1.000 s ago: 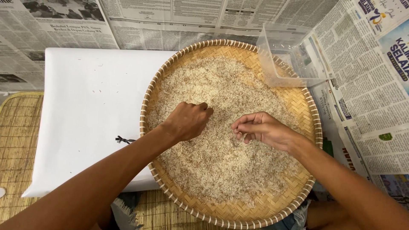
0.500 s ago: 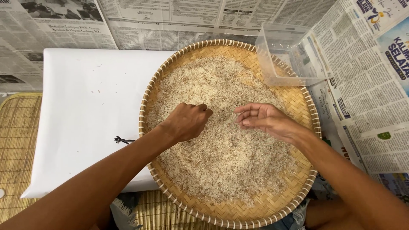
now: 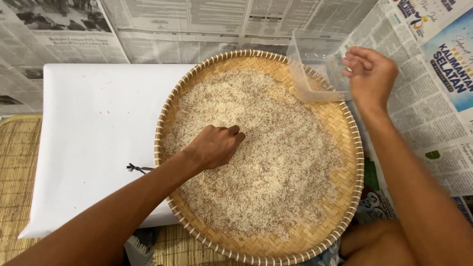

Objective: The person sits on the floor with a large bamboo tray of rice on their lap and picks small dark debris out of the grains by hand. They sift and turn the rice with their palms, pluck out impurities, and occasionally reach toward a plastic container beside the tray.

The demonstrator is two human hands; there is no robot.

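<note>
A round woven bamboo tray lies in front of me, spread with a layer of pale rice grains. My left hand rests on the rice near the tray's middle-left, fingers curled and pinched into the grains. My right hand is lifted off the tray at the upper right, fingers bunched together over the edge of a clear plastic container that sits against the tray's far rim. Whether something tiny is between those fingers cannot be seen.
A white sheet lies left of the tray, with a small dark scrap on it. Newspapers cover the floor behind and to the right. A woven mat shows at the left edge. My knee is below the tray.
My right hand has left the rice and moved up and right to the clear container. My left hand has stayed on the rice, shifting only slightly.
</note>
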